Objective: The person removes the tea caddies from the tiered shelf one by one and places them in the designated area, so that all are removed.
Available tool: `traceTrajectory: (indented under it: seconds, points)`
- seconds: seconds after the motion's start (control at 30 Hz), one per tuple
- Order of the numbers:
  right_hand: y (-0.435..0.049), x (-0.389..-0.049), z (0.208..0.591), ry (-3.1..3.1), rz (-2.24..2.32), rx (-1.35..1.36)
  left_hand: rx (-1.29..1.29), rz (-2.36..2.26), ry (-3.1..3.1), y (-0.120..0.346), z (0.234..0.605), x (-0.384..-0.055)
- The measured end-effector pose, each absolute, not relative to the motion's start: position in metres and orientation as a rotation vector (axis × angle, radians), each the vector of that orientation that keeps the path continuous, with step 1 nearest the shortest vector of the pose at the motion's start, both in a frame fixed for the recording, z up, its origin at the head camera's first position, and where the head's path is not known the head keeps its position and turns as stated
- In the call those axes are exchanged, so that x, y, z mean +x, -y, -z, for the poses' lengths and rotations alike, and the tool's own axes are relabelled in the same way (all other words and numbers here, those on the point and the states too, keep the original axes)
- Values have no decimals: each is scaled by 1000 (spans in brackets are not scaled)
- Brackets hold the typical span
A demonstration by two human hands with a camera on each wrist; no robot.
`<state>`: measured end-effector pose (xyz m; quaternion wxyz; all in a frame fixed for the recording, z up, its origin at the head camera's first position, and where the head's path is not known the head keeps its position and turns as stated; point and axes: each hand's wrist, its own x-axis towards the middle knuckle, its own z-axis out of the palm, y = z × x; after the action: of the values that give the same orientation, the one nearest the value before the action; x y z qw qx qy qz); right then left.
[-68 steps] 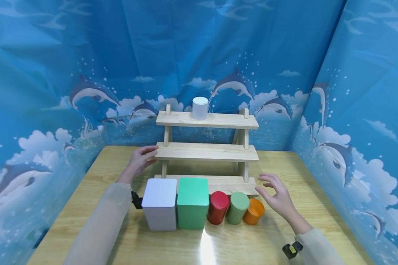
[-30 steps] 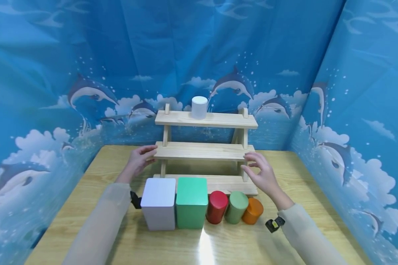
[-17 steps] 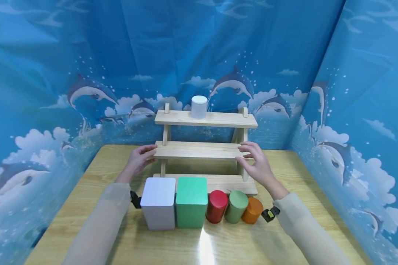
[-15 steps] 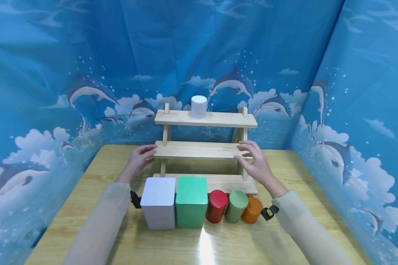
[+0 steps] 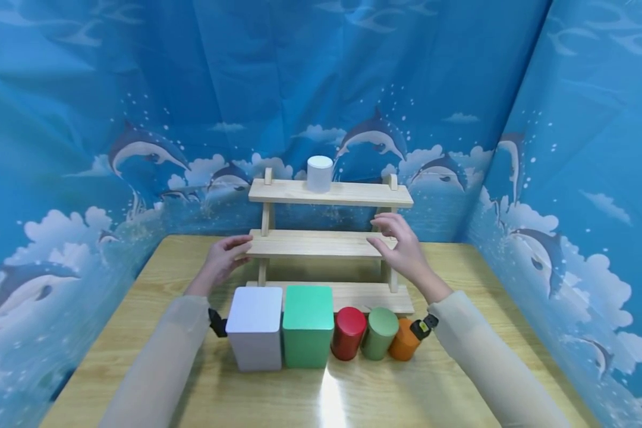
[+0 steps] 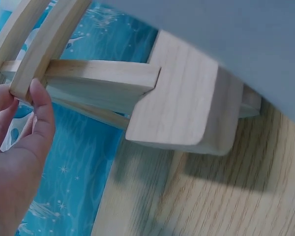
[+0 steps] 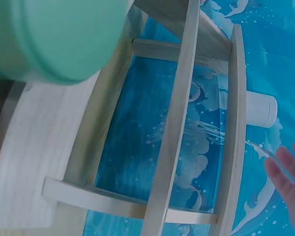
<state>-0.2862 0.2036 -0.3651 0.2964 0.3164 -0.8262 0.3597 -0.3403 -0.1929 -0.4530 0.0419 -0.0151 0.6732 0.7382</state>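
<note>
My left hand (image 5: 223, 261) pinches the left end of the middle shelf (image 5: 315, 242) of a three-tier wooden display stand; in the left wrist view, thumb and fingers lie on either side of the shelf end (image 6: 42, 51). My right hand (image 5: 403, 249), fingers spread and slightly bent, holds nothing in front of the middle shelf's right end. The right wrist view shows this hand (image 7: 292, 189) apart from the stand (image 7: 172, 132). A white cylindrical canister (image 5: 319, 174) stands upright on the top shelf (image 5: 364, 193).
In front of the stand, a white box (image 5: 255, 327), a green box (image 5: 307, 327), a red canister (image 5: 348, 333), a light green canister (image 5: 380, 333) and an orange canister (image 5: 403, 345) stand in a row on the wooden table (image 5: 278, 398). A blue dolphin-print curtain (image 5: 278, 89) hangs behind.
My right hand has moved left and upward from beside the bottom shelf to the right end of the middle shelf. The left hand keeps its grip, and the canisters and boxes stay put.
</note>
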Motion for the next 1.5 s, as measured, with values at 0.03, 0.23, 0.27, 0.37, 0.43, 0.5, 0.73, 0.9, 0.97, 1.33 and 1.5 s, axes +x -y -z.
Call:
traceTrajectory:
  seconds: [0.03,0.23,0.27,0.37,0.43,0.5,0.73,0.9,0.97,1.33,1.5]
  points:
    - [-202,-287,364,2195,-956,841,-59,-2258,-2061,193,453,-341]
    - [-197,-292,362,2200,-964,835,-114,-2252,-2073,192,454,-345]
    - [-197,-293,361,2206,-971,834,-121,-2253,-2073,192,454,-345]
    - [-194,-295,359,2220,-1001,825,-125,-2246,-2080,191,454,-346]
    - [-193,-297,358,2221,-1021,815,-121,-2243,-2081,191,454,-347]
    - [-192,-299,356,2216,-1037,808,-107,-2238,-2085,191,454,-348]
    - [-188,-308,347,2213,-1091,802,-103,-2227,-2090,193,454,-351]
    - [-183,-317,342,2229,-1126,780,-71,-2216,-2105,194,454,-350]
    - [-180,-321,340,2234,-1135,771,-51,-2218,-2106,194,454,-350]
    - [-162,-340,330,2251,-1191,712,-30,-2199,-2106,194,452,-349]
    - [-154,-346,328,2261,-1203,709,-40,-2194,-2102,195,453,-349]
